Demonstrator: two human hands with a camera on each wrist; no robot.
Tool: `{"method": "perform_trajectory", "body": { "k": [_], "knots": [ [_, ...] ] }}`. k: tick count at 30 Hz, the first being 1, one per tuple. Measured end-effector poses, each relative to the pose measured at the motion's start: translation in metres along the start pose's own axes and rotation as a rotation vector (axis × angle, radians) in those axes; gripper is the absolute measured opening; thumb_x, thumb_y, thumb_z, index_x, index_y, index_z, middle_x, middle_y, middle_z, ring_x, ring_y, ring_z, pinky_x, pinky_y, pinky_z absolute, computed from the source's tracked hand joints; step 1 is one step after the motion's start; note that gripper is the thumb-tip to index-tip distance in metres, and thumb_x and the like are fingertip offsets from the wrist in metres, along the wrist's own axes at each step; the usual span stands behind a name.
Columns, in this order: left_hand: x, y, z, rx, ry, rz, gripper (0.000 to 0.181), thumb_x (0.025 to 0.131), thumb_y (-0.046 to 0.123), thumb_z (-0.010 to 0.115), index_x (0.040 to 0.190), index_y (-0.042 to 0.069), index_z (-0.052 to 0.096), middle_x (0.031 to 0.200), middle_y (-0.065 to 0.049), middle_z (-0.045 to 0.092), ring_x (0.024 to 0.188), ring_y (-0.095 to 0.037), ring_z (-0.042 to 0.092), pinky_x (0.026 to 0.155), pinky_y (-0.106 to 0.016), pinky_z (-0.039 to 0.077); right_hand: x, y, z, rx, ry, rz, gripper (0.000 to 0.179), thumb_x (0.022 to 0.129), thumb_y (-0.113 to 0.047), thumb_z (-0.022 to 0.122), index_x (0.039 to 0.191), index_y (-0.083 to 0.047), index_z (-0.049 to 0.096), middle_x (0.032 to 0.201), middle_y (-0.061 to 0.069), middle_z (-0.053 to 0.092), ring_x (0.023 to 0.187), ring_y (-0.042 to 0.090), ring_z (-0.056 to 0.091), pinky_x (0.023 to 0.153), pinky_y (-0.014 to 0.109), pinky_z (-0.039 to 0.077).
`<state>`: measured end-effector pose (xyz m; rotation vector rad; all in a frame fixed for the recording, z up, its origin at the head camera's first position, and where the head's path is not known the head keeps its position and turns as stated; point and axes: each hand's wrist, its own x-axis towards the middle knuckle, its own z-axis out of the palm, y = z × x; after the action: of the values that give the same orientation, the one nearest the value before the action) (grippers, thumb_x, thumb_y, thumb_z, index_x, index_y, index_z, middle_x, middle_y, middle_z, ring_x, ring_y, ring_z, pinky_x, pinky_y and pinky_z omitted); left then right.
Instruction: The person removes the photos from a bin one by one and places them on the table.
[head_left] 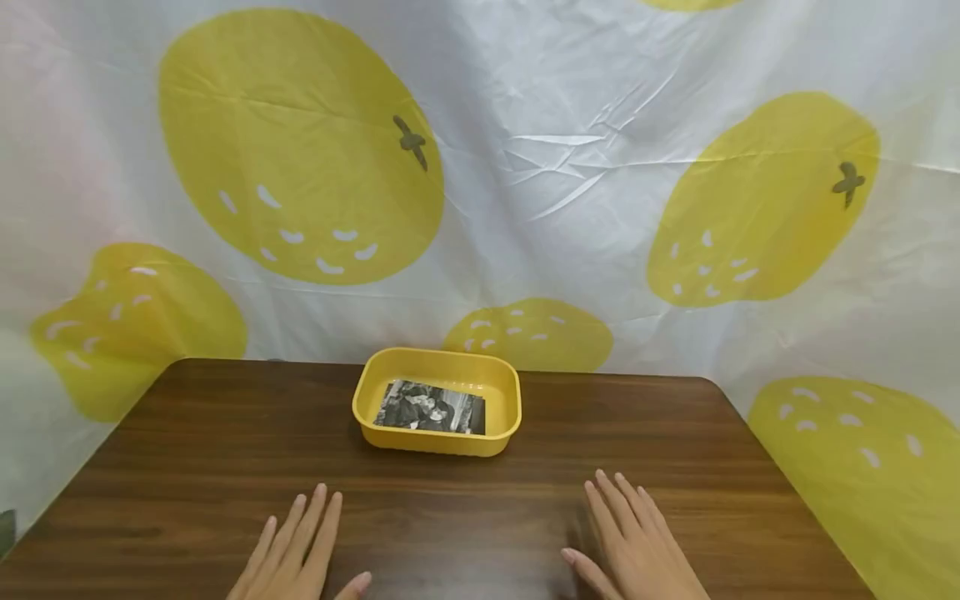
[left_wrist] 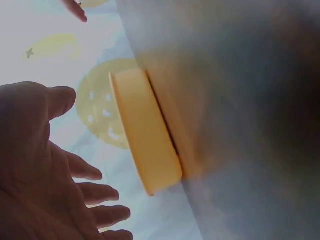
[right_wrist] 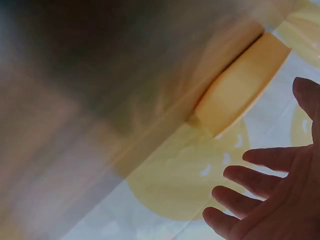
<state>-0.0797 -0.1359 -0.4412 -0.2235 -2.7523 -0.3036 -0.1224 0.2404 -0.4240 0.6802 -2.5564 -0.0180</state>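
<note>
A yellow rectangular basin with rounded corners stands near the back edge of the table. Inside it lie black-and-white printed pictures or cards, flat and overlapping; how many cannot be told. My left hand is at the front left of the basin, fingers straight and spread, holding nothing. On the other side, my right hand is also spread with nothing in it. Both hands are apart from the basin. From each wrist, the basin's side shows beyond the fingers, and its contents are hidden there.
The dark wood-grain table has rounded back corners. Right behind it hangs a white cloth printed with large yellow fruits, which also runs along both sides. The basin stands close to this cloth.
</note>
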Motion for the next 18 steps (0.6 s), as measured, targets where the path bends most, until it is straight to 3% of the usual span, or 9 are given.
{"method": "perform_trajectory", "body": {
  "k": [3,5,8,11,18],
  "knots": [
    [0.011,-0.001,-0.014,-0.092,-0.134,-0.043,0.089,0.085,0.073,0.04,0.145,0.007,0.035,0.149,-0.014,0.034,0.135,-0.037,0.031,0.102,-0.023,-0.024,0.017,0.001,-0.005,0.049,0.017,-0.025,0.072,0.087,-0.053,0.057,0.132,0.003,0.05,0.137,0.019,0.047,0.127,0.036,0.042,0.112,0.04,0.013],
    [0.019,-0.002,-0.022,-0.145,-0.176,-0.042,0.089,0.087,0.072,0.037,0.147,0.006,0.03,0.151,-0.015,0.029,0.137,-0.037,0.026,0.107,-0.028,-0.02,0.028,0.001,-0.01,0.083,0.024,-0.036,0.071,0.088,-0.051,0.058,0.134,0.003,0.047,0.139,0.019,0.045,0.127,0.037,0.041,0.109,0.044,0.019],
    [0.033,-0.005,-0.03,-0.188,-0.168,-0.01,0.086,0.09,0.068,0.035,0.148,0.006,0.026,0.153,-0.013,0.025,0.139,-0.035,0.023,0.114,-0.042,0.0,0.047,0.002,-0.015,0.135,0.022,-0.036,0.071,0.089,-0.048,0.059,0.137,0.002,0.044,0.14,0.018,0.042,0.128,0.036,0.04,0.105,0.048,0.026],
    [0.046,-0.009,-0.035,-0.216,-0.154,0.0,0.084,0.092,0.065,0.035,0.15,0.006,0.02,0.154,-0.012,0.021,0.14,-0.033,0.021,0.112,-0.048,0.015,0.069,0.003,-0.017,0.179,0.006,-0.023,0.07,0.09,-0.049,0.057,0.138,0.0,0.043,0.14,0.017,0.043,0.126,0.034,0.041,0.103,0.05,0.03],
    [0.082,-0.022,-0.033,-0.296,-0.156,-0.047,0.082,0.095,0.061,0.031,0.148,0.0,0.022,0.151,-0.021,0.025,0.135,-0.041,0.029,0.104,-0.06,0.025,0.118,-0.003,-0.015,0.263,-0.022,0.011,0.066,0.091,-0.052,0.052,0.136,-0.004,0.047,0.132,0.012,0.049,0.117,0.028,0.046,0.097,0.048,0.037]
  ]
}}
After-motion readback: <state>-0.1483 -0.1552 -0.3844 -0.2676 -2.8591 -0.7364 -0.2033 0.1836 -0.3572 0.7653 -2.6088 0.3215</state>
